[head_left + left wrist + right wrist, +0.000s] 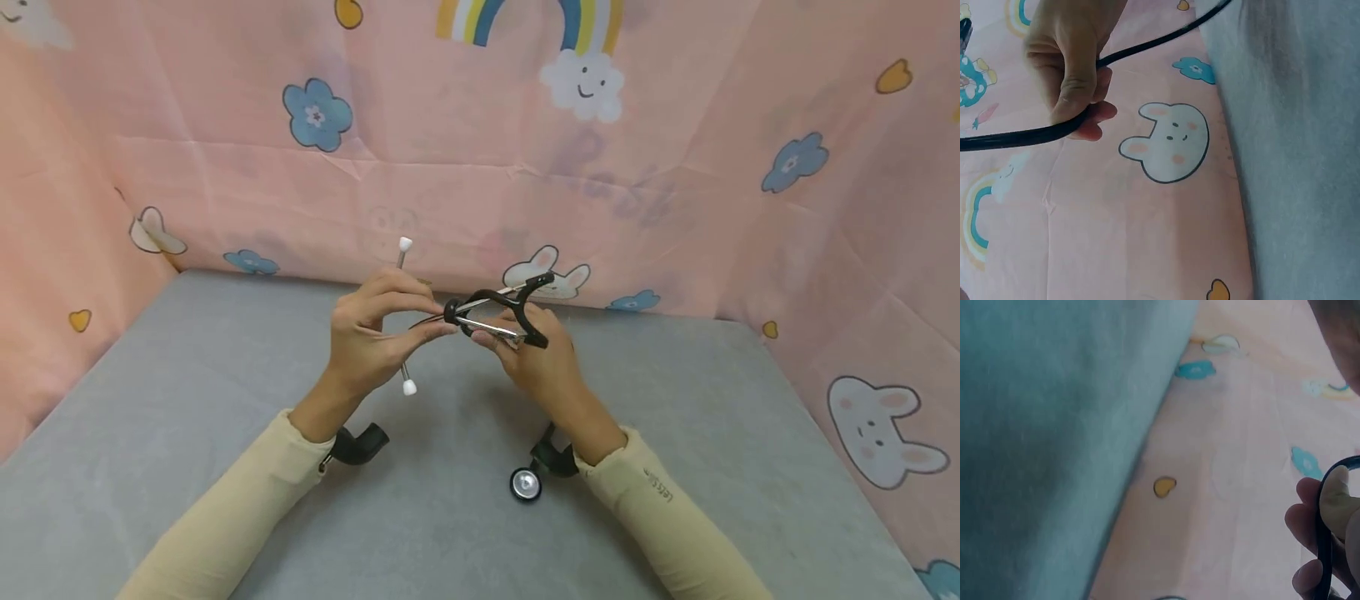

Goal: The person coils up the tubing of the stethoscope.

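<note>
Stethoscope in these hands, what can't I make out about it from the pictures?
Head view: how the white tips join the rest, hidden behind the left hand.
Left wrist view: both ends of the black tube, cut off by the picture's edges.
Right wrist view: much of the right hand, cut off by the right edge.

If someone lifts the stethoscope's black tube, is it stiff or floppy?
The black tube will probably flex, since it curves in the right hand. Its smooth-looking surface might feel slightly slippery. The round, metallic-looking chest piece may weigh down one end.
</note>
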`<move>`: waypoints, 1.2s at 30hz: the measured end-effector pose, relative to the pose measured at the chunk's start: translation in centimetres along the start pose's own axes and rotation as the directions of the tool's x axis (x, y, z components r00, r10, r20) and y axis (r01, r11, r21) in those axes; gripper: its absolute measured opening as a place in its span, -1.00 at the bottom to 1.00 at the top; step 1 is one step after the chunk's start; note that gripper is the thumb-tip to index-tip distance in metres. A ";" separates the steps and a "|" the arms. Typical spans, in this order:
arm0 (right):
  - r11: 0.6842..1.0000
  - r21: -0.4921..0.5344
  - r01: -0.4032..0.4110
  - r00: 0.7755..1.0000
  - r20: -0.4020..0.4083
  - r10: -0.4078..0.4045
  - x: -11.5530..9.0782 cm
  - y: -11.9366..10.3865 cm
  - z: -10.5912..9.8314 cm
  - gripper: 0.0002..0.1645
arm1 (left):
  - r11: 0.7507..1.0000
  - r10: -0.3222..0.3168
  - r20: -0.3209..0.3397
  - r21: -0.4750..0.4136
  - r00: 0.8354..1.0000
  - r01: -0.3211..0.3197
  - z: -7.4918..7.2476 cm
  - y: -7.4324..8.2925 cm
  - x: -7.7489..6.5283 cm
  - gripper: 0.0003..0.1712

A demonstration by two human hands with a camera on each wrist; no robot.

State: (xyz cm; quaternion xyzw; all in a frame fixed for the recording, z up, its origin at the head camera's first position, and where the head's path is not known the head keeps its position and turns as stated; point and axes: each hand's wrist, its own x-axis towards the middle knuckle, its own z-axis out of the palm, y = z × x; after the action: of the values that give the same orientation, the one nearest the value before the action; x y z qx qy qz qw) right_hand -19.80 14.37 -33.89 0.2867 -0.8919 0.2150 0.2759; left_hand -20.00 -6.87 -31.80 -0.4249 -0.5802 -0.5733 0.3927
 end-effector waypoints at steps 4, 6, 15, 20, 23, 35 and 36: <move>0.996 0.084 0.033 0.999 -0.008 -0.033 -0.3 -0.9 0.3 -0.77 | 0.992 -0.017 -0.064 0.120 0.998 0.025 -0.1 -0.2 0.2 -0.67; 0.991 0.103 0.080 0.997 -0.026 -0.078 -0.4 -1.3 0.4 -0.80 | 0.981 -0.013 -0.095 0.190 0.995 0.031 -0.1 -0.4 0.3 -0.62; 0.986 0.076 0.146 0.985 -0.103 -0.138 -0.7 -2.5 -0.2 -0.81 | 0.904 -0.055 -0.137 0.414 0.989 0.108 -0.8 -1.6 0.0 -0.71; 0.981 0.061 0.183 0.975 -0.140 -0.174 -0.7 -2.6 -0.5 -0.79 | 0.859 -0.061 -0.073 0.504 0.995 0.090 -1.0 -2.0 -0.3 -0.71; 0.978 0.062 0.197 0.971 -0.153 -0.186 -0.6 -2.7 -0.7 -0.79 | 0.836 -0.049 -0.021 0.546 0.999 0.052 -1.1 -2.1 -0.5 -0.72; 0.976 0.173 0.131 0.986 -0.129 -0.109 0.1 -2.8 -2.1 -0.83 | 0.683 -0.046 0.269 0.711 0.962 -0.166 -0.4 -1.6 -1.6 -0.65; 0.976 0.183 0.118 0.988 -0.120 -0.097 0.1 -2.8 -2.3 -0.84 | 0.670 -0.056 0.294 0.720 0.954 -0.183 -0.3 -1.5 -1.7 -0.64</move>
State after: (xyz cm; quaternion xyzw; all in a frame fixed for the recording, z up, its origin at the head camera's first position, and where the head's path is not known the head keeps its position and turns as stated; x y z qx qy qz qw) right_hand -17.30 13.49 -31.49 0.3469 -0.8341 0.2990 0.3074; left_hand -20.90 -7.25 -33.85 -0.3290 -0.7982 -0.2056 0.4608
